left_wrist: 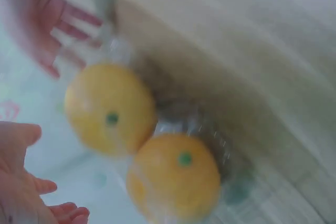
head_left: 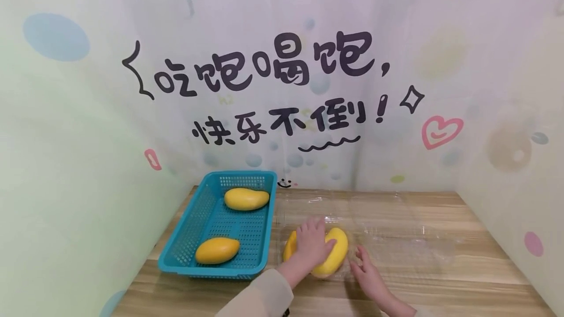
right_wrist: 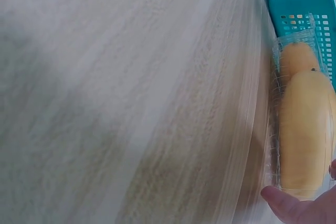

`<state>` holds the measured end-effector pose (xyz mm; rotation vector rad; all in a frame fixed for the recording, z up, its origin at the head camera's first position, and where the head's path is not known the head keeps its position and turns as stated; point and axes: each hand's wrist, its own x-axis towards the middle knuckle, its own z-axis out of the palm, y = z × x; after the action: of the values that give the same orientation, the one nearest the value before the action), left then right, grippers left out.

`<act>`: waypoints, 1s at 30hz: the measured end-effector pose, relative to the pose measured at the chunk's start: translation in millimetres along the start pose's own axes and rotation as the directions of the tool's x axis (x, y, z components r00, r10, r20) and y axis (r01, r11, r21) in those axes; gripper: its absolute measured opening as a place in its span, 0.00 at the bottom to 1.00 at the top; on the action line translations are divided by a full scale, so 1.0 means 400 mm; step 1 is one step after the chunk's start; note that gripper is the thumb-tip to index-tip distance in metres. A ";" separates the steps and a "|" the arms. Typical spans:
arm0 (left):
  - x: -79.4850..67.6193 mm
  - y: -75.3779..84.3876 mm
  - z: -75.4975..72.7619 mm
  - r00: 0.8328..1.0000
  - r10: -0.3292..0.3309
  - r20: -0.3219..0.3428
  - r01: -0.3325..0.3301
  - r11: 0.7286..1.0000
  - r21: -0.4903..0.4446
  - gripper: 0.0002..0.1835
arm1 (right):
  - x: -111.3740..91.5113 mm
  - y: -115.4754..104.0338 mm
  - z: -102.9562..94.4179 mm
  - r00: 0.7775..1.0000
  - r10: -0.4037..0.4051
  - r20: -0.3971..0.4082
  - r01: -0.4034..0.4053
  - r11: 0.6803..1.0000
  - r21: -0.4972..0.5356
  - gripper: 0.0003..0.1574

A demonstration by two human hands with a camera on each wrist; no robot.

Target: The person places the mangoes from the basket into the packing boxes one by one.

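Note:
Two yellow mangoes (head_left: 331,253) lie side by side in a clear plastic box (head_left: 282,216); their green-dotted ends show in the left wrist view. My left hand (head_left: 312,242) reaches over the pair, its fingers stretched forward and its thumb by the right-hand mango. Whether it touches the fruit is hard to tell. Just right of the box, my right hand (head_left: 367,275) stays beside the wall with fingers loosely extended, holding nothing. Its thumb (right_wrist: 286,203) appears near the mango's end in the right wrist view. The left wrist view is blurred.
To the left stands a blue-green perforated basket (head_left: 176,238) containing a mango (head_left: 246,199) at the back and another mango (head_left: 218,250) at the front. More clear plastic packaging (head_left: 410,248) lies open on the wooden table (head_left: 484,278) at right. A printed backdrop rises behind.

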<state>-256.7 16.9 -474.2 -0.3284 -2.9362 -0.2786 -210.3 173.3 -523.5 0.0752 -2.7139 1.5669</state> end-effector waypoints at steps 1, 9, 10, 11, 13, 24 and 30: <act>0.004 -0.011 -0.012 1.000 -0.018 -0.003 0.018 0.996 -0.086 0.34 | -0.001 0.000 0.000 1.000 -0.002 -0.001 0.002 1.000 0.001 0.34; -0.016 -0.085 -0.050 0.957 -0.235 0.173 0.291 0.763 -0.576 0.38 | -0.019 0.007 -0.015 1.000 -0.007 0.017 0.006 0.998 0.061 0.37; -0.021 -0.093 -0.048 0.951 -0.253 0.177 0.308 0.748 -0.587 0.38 | -0.021 0.009 -0.019 1.000 -0.001 0.025 -0.001 0.998 0.069 0.38; -0.025 -0.101 -0.045 0.949 -0.265 0.171 0.313 0.735 -0.602 0.38 | -0.023 0.011 -0.024 0.999 0.007 0.033 -0.010 0.997 0.073 0.39; -0.034 -0.118 -0.035 0.943 -0.287 0.169 0.329 0.718 -0.614 0.38 | -0.026 0.015 -0.033 0.998 0.022 0.056 -0.026 0.996 0.089 0.43; -0.063 -0.159 -0.010 0.872 -0.398 0.283 0.463 0.490 -0.738 0.41 | -0.041 0.049 -0.100 0.939 -0.017 0.342 -0.052 0.980 0.190 0.51; -0.074 -0.164 -0.008 0.880 -0.365 0.303 0.455 0.467 -0.758 0.38 | -0.053 0.065 -0.126 0.855 -0.095 0.510 -0.022 0.976 0.218 0.54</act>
<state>-243.2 -52.5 -487.5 0.3160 -2.6912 -1.7683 -191.2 230.7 -521.3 0.6409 -2.8527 2.0832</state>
